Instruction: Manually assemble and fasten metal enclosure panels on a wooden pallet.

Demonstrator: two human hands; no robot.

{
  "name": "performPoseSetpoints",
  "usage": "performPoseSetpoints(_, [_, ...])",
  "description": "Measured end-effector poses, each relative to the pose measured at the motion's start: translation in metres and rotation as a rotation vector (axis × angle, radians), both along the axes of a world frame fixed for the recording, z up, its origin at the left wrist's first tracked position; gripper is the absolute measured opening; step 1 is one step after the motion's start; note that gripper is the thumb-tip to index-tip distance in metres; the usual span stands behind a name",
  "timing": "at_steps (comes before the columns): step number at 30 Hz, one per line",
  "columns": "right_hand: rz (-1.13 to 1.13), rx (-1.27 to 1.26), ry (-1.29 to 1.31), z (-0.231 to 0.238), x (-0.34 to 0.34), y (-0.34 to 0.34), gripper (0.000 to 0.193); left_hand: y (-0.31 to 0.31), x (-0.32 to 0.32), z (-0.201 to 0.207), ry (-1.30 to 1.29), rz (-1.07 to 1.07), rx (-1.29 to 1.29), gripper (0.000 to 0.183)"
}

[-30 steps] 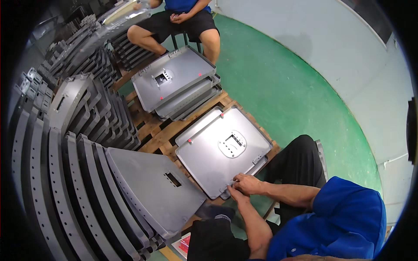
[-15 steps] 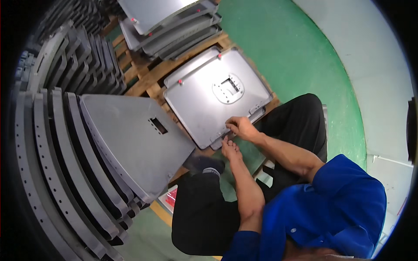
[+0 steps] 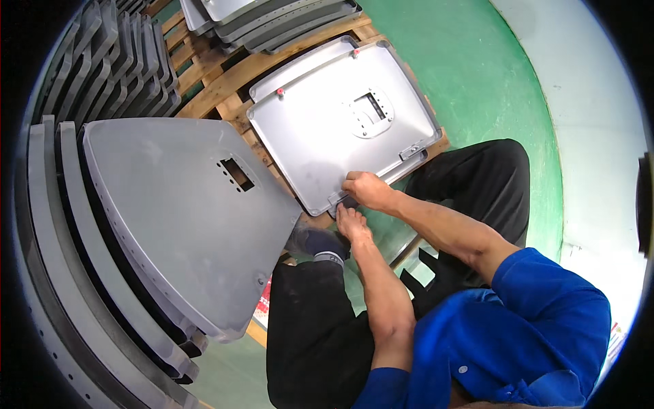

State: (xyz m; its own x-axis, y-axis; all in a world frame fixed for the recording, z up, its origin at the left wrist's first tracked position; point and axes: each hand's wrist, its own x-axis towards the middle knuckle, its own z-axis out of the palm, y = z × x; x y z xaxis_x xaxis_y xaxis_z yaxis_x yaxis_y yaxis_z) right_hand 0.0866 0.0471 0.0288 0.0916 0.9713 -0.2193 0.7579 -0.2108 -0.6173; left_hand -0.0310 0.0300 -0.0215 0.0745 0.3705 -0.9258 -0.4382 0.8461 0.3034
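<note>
A light grey metal panel (image 3: 320,136) with turned-up edges lies in front of me on another panel. It has a rectangular cut-out inside a rounded plate (image 3: 372,112) and two red-tipped posts along its far side. My right hand (image 3: 369,189) is closed in a pinch over the panel's near edge, close to the left corner. Just below it, my left hand (image 3: 353,223) has its fingers curled at the outside of that edge, beside a small bracket (image 3: 336,199). Whatever either hand holds is hidden or too small to make out.
Grey panels stand on edge in a curved row (image 3: 170,204) at my left, the nearest with a dark cut-out. More panels are stacked (image 3: 293,24) on the wooden pallet (image 3: 225,85) ahead. My knees flank the work. A pale wall (image 3: 586,102) rises at right.
The whole view has shifted a little. Both hands stay at the panel's near edge, with the left hand slightly nearer the corner bracket. The panel itself appears unmoved.
</note>
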Motion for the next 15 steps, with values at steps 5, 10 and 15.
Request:
performPoseSetpoints(5, [0.085,0.001,-0.151,-0.01,-0.011,0.003,0.009,0.008,-0.003,-0.003,-0.053,-0.008,0.067,0.014])
performPoseSetpoints(10, [0.173,0.002,-0.233,-0.021,-0.011,0.005,0.015,0.009,0.001,-0.008,-0.017,0.054,0.029,0.018])
performPoseSetpoints(15, [0.286,-0.053,-0.321,-0.023,-0.022,0.007,0.017,0.003,-0.007,-0.02,-0.092,0.017,0.114,0.027])
